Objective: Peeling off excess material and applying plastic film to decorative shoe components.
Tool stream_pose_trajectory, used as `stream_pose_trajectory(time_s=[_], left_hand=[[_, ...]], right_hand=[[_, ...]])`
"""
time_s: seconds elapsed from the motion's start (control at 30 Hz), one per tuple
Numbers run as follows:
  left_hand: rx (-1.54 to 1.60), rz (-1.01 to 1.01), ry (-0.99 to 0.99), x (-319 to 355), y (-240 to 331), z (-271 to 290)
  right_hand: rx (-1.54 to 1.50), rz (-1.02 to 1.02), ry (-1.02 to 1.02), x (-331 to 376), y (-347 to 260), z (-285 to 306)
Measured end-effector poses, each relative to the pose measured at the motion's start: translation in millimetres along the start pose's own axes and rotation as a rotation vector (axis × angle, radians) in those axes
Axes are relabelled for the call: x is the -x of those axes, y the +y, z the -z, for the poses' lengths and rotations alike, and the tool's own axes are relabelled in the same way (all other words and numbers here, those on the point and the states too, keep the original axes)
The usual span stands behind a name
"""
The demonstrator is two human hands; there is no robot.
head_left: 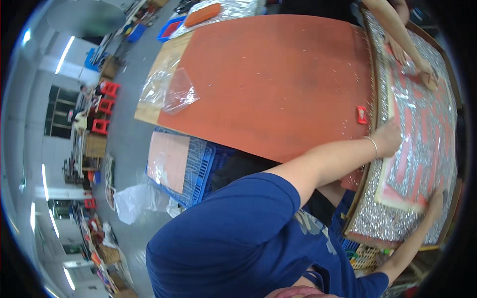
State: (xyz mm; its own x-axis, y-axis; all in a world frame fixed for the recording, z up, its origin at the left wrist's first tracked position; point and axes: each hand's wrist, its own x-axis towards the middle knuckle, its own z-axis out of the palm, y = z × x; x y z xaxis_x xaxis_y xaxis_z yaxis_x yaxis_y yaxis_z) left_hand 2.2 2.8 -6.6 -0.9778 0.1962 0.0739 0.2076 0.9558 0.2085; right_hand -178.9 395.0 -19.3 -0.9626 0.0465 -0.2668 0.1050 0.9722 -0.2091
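A wide shallow tray (365, 229) lined with silvery, glittery material stands at the right. On it lies a cream-edged rectangular panel (380, 194) with pinkish-red strips under a shiny clear film. My left hand (389, 139), with a thin bracelet at its wrist, is closed at the panel's near-left edge; whatever its curled fingers hold is hidden. By the panel's lower right corner is my right hand (436, 204), its fingers small and blurred. Across the tray, a co-worker's two hands (428, 79) (396, 52) rest at the panel's far end.
An orange-red sheet (268, 84) covers the table left of the tray. It bears a small red packet (361, 115) and a clear plastic bag (180, 92). A blue crate (201, 176) with a pale pink sheet (169, 161) stands below. Red stools (107, 106) line the far left.
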Motion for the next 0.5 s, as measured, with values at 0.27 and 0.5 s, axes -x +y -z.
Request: stream_pose_trajectory(time_s=[0.27, 0.5], left_hand=[[0.046, 0.013, 0.017, -6, -4, 5], [0.101, 0.025, 0.059, -5, 0, 6]], right_hand=[[0.236, 0.089, 0.258, -10, -1, 5], [0.341, 0.029, 0.246, -12, 9, 3]])
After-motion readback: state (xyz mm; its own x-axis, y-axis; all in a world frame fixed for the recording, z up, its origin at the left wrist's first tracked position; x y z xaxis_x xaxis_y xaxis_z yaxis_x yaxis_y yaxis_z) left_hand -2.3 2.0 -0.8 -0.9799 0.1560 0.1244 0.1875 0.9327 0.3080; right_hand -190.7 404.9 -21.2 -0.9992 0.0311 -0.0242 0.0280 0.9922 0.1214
